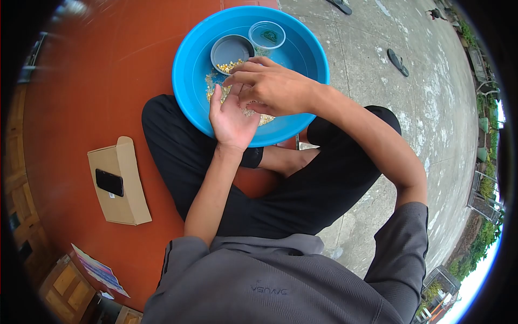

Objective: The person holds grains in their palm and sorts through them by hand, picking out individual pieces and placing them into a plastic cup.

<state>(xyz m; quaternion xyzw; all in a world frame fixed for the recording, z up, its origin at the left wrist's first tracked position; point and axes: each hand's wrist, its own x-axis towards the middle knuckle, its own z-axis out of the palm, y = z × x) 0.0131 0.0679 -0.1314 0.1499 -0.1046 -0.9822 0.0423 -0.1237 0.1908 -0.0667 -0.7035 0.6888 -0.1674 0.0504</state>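
My left hand [234, 123] is palm up over the near side of a blue basin [189, 114], its thumb apart and its fingers partly hidden. My right hand [276, 90] arches across it from the right with bent, spread fingers; nothing shows between them. Whether grains lie in my left palm is unclear. Inside the basin, a grey round dish [232, 47] holds yellow kernels [229, 66]. Beside that dish is a clear plastic tub [267, 35] with a green mark. Loose pale and yellow grains [265, 119] are scattered on the basin's floor around my hands.
My crossed legs [178, 146] are just below the basin. On the red floor [65, 135] at left lies a cardboard box [129, 202] with a black phone [109, 182] on it. A colourful sheet [100, 270] is lower left. Sandals [397, 62] lie on the concrete at right.
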